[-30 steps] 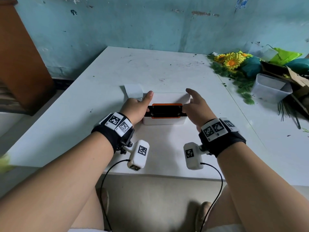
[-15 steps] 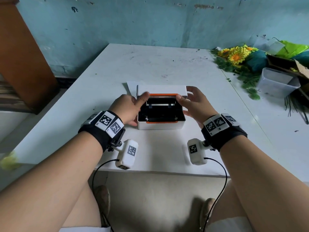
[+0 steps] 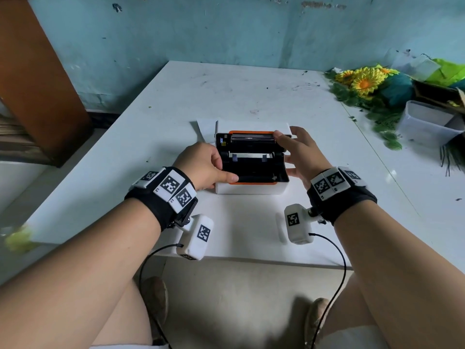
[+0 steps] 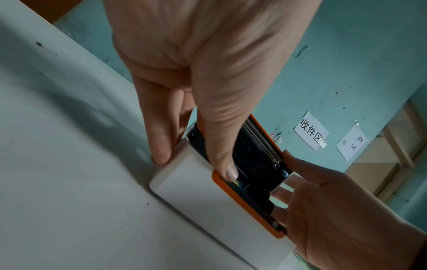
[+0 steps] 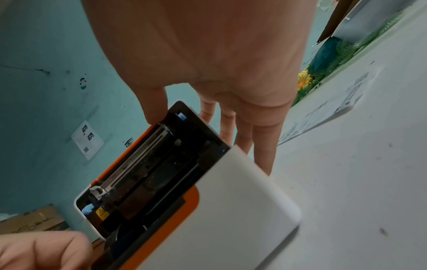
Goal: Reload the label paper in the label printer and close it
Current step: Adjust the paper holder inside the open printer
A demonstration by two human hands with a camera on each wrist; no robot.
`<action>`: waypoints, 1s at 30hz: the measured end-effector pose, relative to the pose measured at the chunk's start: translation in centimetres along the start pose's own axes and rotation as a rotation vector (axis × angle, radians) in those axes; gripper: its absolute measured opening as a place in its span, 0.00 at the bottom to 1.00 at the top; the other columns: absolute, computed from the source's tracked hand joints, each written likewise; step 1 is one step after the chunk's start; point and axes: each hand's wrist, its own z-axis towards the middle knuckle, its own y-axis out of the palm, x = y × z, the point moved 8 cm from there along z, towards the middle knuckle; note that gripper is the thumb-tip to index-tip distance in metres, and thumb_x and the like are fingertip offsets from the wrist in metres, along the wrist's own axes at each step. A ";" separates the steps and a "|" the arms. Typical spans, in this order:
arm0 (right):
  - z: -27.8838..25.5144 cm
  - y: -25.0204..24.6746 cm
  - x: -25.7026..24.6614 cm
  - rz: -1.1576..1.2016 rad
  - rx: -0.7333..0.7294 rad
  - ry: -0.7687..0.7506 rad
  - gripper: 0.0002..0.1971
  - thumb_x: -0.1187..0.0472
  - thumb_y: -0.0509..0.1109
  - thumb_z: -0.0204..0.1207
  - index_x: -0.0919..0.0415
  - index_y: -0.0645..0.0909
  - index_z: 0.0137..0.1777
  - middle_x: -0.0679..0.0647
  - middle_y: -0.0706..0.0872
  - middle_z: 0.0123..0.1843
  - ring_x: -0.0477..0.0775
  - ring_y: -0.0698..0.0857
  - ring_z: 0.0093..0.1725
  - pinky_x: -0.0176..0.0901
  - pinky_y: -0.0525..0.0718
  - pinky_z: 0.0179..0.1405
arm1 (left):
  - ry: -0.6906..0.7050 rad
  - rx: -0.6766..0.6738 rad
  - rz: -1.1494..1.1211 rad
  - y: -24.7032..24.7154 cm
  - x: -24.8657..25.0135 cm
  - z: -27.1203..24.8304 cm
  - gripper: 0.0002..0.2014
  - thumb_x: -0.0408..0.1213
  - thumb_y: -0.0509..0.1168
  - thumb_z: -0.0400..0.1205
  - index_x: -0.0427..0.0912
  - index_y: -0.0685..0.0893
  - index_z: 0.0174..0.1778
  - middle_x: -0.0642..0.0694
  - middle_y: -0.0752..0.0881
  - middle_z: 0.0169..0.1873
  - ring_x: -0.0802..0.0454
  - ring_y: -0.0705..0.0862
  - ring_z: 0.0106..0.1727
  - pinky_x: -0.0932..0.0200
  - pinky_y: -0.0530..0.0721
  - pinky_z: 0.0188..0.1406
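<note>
Worktop [image 3: 251, 96]: white and scuffed; it carries the label printer just inside its near edge, at the middle of the head view
Label printer [image 3: 251, 188]: white body with orange trim, lid [image 3: 251, 139] swung up at 12 o'clock, black paper bay open and seemingly empty
Step in hand: lid up and bay bare, so, as I judge it, the paper goes in next
Doing it well: pin the base flat, keep the lid tipped fully back, keep thumbs out of the paper path
Left hand [image 3: 203, 165]: at 9 o'clock of the printer, curled round its left wall, thumb on the front orange rim
Right hand [image 3: 299, 152]: at 3 o'clock, fingers fairly straight, forefinger on the lid's corner, the rest beside the right wall
Label paper [image 3: 206, 127]: white sheet at 11 o'clock behind the printer, probably the stock; reachable once a hand lets go
In the way: nothing between the hands and the bay
Artificial flowers [image 3: 362, 80]: at 2 o'clock, well apart
Clear tub [image 3: 425, 122]: at 3 o'clock, well apart
</note>
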 end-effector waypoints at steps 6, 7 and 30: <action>-0.1 0.2 -0.2 -0.047 0.022 -0.008 0.33 0.42 0.71 0.88 0.51 0.66 0.88 0.53 0.80 0.71 0.62 0.83 0.72 0.56 0.88 0.52 | 0.037 0.033 0.024 -0.4 0.1 -0.2 0.21 0.48 0.91 0.66 0.43 0.85 0.36 0.50 0.82 0.28 0.44 0.88 0.35 0.35 0.96 0.48; 0.0 0.2 -0.1 -0.050 0.028 -0.016 0.33 0.42 0.71 0.88 0.52 0.66 0.88 0.53 0.81 0.70 0.62 0.84 0.71 0.61 0.89 0.59 | 0.041 0.035 0.030 -0.4 0.1 -0.3 0.21 0.48 0.91 0.66 0.43 0.86 0.36 0.51 0.82 0.29 0.43 0.89 0.37 0.35 0.96 0.48; -1.2 2.4 1.1 -0.026 -0.107 0.025 0.43 0.21 0.70 0.67 0.47 0.79 0.76 0.48 0.88 0.73 0.54 0.88 0.72 0.65 0.86 0.73 | -0.167 0.019 -0.448 -3.6 -2.5 0.0 0.52 0.76 0.78 0.56 0.39 0.85 0.65 0.38 0.92 0.62 0.43 0.95 0.60 0.42 0.93 0.64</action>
